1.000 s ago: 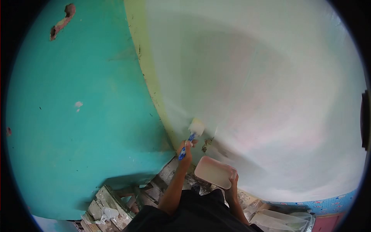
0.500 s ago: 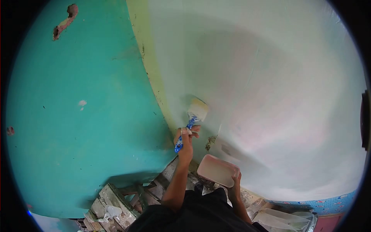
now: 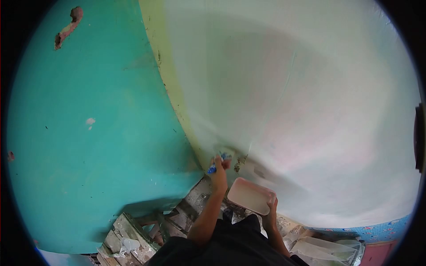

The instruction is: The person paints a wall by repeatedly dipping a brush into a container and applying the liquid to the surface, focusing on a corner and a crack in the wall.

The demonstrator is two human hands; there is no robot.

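My left hand (image 3: 219, 172) is closed around the blue-patterned handle of a paintbrush (image 3: 212, 169). The brush's head is low on the pale wall (image 3: 284, 106), close to the corner, and partly blurred. Just right of it is a damaged brown patch (image 3: 238, 165) in the wall. Below and to the right, my right hand (image 3: 269, 208) grips the right side of a shallow pink tray (image 3: 255, 185), with my thumb over its rim. Whitish paint lies inside the tray.
A turquoise wall (image 3: 97, 115) meets the pale wall along a yellowish strip (image 3: 171, 95). Paint-splattered wooden boards (image 3: 133, 235) stand at the lower left. Clear plastic sheeting (image 3: 326, 250) lies at the lower right, by a blue patterned wall band (image 3: 386, 230).
My left hand has brought the paintbrush down along the pale wall, and its head now sits lower, beside the damaged patch. The tray in my right hand has barely moved.
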